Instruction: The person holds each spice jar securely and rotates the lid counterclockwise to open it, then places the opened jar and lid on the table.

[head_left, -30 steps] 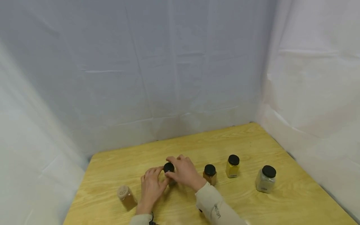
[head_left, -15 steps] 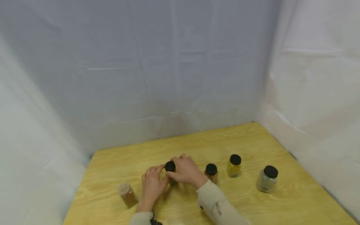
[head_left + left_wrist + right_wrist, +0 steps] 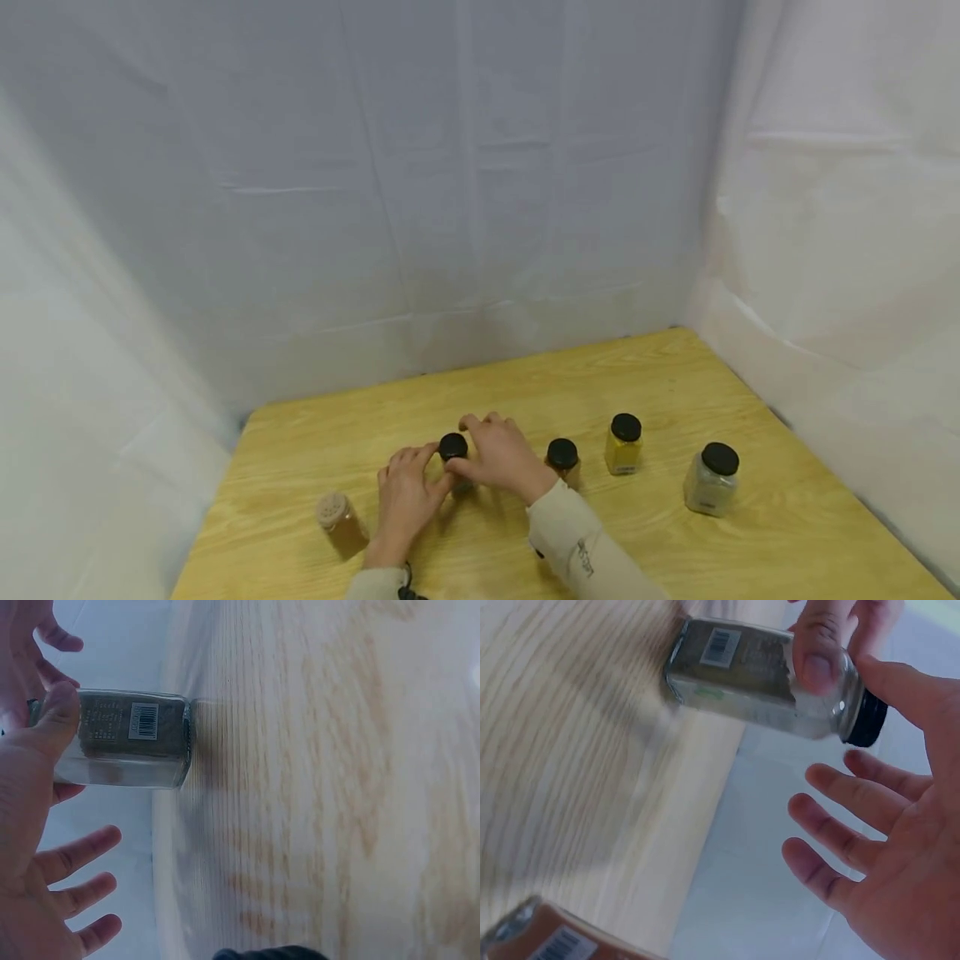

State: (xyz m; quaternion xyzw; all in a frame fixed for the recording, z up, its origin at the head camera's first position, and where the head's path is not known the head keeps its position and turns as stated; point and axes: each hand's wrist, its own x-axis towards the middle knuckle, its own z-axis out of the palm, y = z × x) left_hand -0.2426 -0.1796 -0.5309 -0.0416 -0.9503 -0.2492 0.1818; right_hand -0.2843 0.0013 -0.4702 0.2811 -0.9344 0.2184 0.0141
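Note:
A square glass spice jar of dark grey-brown powder stands upright on the table, its black cap on top. My left hand holds the jar near its neck between thumb and index finger; the other fingers are spread. Over the cap is my right hand, its thumb against the cap's side. The right hand's other fingers are loosely bent, and in the right wrist view they appear just off the cap.
Left of the hands is a jar with a perforated beige top. To the right stand black-capped jars: an orange-brown one, a yellow one and a pale one. White sheeting surrounds the wooden table.
My right hand's fingers have loosened and shifted slightly right, away from the cap. The left hand and the jar stay in nearly the same place.

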